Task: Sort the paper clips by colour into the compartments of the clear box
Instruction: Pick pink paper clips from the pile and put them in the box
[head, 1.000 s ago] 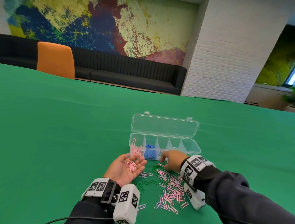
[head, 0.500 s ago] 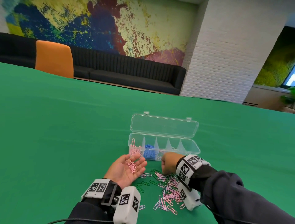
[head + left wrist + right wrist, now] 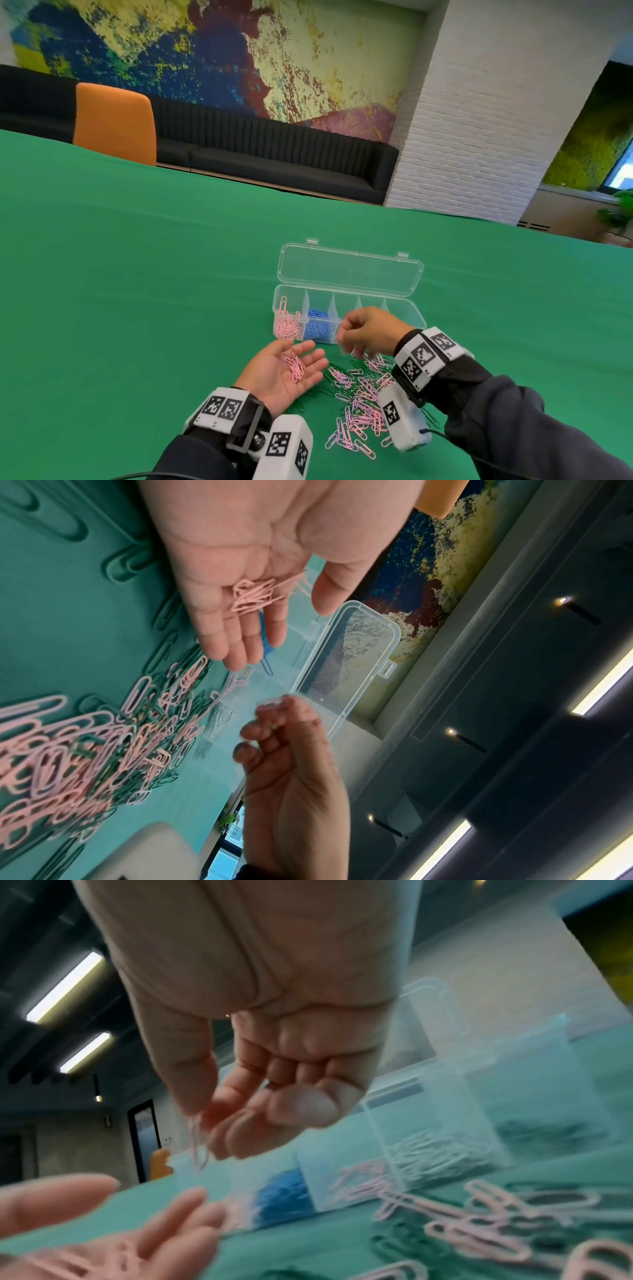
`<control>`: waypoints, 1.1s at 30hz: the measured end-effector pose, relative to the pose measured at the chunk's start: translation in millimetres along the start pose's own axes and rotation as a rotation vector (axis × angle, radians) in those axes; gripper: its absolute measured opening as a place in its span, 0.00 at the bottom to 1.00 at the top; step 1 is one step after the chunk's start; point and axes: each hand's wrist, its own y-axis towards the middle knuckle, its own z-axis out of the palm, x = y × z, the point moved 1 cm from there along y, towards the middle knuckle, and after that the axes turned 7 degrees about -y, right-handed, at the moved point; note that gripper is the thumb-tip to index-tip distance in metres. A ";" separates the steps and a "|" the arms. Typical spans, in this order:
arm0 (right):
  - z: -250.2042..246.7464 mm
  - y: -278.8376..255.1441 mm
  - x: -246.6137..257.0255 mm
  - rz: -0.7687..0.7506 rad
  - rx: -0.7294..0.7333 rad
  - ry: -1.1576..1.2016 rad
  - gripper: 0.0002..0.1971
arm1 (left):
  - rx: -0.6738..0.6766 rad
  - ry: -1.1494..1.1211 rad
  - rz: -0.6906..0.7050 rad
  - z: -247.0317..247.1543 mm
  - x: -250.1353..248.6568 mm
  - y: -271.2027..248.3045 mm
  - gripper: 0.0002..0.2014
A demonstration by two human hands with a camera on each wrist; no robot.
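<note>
Two hands are seen over the green counter (image 3: 137,291). Farthest left, the left hand (image 3: 284,373) is held palm up with fingers relaxed and spread, its grip released, and a small bunch of pink clips (image 3: 296,366) is cradled on the palm. Beyond its fingertips the clear box (image 3: 416,317) stands with its lid (image 3: 349,270) thrown back. Pink clips are seen in the box's leftmost compartment (image 3: 286,325), blue clips (image 3: 318,329) in the next one; white clips (image 3: 428,1158) are seen in a further compartment in the right wrist view. To the right, the right hand (image 3: 370,330) is raised in front of the box, fingers curled, and one pink clip (image 3: 198,1148) is pinched between thumb and fingertips so that it hangs down just above the left hand's fingers. Below the right hand, a loose pile (image 3: 359,404) of pink and green clips is spread on the counter.
</note>
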 end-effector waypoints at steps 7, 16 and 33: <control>18.1 5.9 12.7 0.059 -0.015 -0.485 0.08 | -0.020 -0.043 0.020 0.4 1.0 -1.2 0.18; 30.0 10.5 6.1 0.131 0.056 -0.525 0.06 | -0.019 -0.074 0.045 -1.4 -2.6 -0.9 0.18; 16.8 -11.9 -10.3 0.070 0.168 -0.518 0.06 | 0.032 -0.132 -0.003 2.6 -0.5 -3.8 0.19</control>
